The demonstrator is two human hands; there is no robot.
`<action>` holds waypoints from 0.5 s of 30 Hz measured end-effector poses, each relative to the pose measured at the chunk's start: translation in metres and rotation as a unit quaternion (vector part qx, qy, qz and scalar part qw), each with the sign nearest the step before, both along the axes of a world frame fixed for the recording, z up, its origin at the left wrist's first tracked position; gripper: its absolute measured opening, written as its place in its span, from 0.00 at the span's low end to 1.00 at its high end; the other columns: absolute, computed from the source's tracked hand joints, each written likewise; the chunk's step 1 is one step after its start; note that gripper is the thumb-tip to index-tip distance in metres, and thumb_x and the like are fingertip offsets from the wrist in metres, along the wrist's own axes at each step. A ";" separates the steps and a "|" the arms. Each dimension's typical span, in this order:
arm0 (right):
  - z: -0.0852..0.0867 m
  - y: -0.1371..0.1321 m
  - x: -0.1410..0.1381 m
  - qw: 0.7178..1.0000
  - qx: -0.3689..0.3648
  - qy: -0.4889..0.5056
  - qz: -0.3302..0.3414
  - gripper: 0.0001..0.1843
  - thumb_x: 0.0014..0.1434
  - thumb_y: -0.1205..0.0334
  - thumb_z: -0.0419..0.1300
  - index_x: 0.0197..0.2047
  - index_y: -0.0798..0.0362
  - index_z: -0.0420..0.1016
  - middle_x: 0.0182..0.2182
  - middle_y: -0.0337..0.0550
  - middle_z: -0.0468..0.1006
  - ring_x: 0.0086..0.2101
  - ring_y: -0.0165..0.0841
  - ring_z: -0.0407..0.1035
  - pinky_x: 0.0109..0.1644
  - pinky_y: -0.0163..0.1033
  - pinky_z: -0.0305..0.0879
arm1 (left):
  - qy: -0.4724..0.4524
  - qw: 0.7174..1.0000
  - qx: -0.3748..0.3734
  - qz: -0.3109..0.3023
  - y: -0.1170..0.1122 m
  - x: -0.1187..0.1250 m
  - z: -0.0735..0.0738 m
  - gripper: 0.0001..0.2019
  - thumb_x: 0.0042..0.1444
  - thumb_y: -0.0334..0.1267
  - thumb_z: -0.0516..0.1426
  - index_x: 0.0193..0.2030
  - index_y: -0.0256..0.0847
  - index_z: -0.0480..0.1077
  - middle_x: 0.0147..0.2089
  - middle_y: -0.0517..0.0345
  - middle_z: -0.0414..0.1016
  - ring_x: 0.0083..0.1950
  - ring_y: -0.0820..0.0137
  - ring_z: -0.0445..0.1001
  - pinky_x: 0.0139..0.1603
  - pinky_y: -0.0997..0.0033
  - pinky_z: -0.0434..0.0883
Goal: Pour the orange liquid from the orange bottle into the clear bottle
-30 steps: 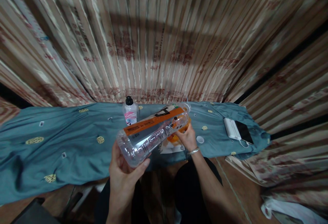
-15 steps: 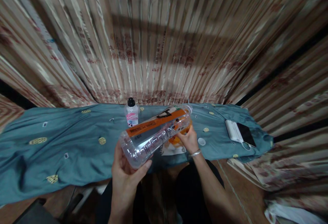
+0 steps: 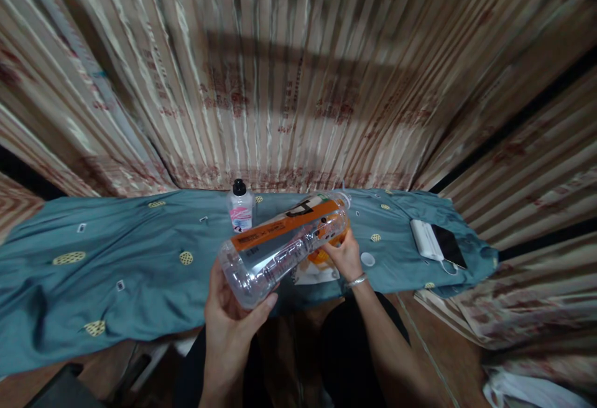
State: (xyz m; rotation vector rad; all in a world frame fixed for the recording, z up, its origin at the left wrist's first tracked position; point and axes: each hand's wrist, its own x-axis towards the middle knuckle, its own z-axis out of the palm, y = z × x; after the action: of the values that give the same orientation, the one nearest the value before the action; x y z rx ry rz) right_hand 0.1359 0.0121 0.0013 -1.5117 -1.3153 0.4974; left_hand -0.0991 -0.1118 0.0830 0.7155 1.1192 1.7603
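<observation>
A large clear plastic bottle (image 3: 280, 249) with an orange label lies tilted in front of me, its neck pointing away to the right. My left hand (image 3: 231, 315) grips its base from below. My right hand (image 3: 344, 252), a bracelet on the wrist, is closed around the bottle's upper part near the neck. Under that hand lies an orange and white packet (image 3: 317, 265) on the cloth. A small white cap (image 3: 367, 259) rests on the cloth just right of my right hand.
A teal cloth (image 3: 116, 271) covers the table. A small bottle (image 3: 240, 208) with a black cap and pink label stands at the back. A white power bank (image 3: 423, 239) and dark phone (image 3: 448, 245) lie at the right. Striped curtains hang behind.
The bottle and both hands have stayed almost in place; the view has shifted slightly.
</observation>
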 end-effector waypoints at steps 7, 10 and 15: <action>-0.002 0.001 0.000 1.000 0.006 -0.004 0.000 0.34 0.44 0.41 0.74 0.49 0.49 0.72 0.43 0.50 0.87 0.43 0.51 0.83 0.48 0.52 0.79 | -0.001 1.000 -0.014 0.008 0.000 0.001 -0.001 0.47 0.34 0.35 0.79 0.65 0.45 0.73 0.57 0.48 0.83 0.53 0.54 0.85 0.50 0.64 0.83; -0.002 0.001 0.000 1.000 0.013 -0.012 -0.003 0.33 0.44 0.41 0.74 0.48 0.48 0.73 0.43 0.50 0.87 0.42 0.50 0.83 0.48 0.53 0.79 | 0.006 1.000 -0.015 0.012 0.000 0.001 -0.002 0.46 0.34 0.36 0.79 0.65 0.46 0.73 0.58 0.48 0.82 0.55 0.52 0.84 0.52 0.61 0.83; -0.002 0.001 0.000 1.000 0.021 -0.019 -0.005 0.31 0.45 0.41 0.73 0.47 0.48 0.73 0.42 0.50 0.87 0.42 0.50 0.83 0.48 0.52 0.79 | 0.006 1.000 -0.021 0.010 -0.002 0.001 0.000 0.46 0.35 0.36 0.79 0.65 0.46 0.73 0.59 0.47 0.81 0.56 0.53 0.84 0.53 0.61 0.82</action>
State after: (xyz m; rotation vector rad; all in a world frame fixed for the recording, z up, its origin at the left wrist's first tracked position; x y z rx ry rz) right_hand 0.1363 0.0128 -0.0008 -1.4983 -1.3396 0.4337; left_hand -0.0980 -0.1134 0.0831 0.6924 1.1716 1.7466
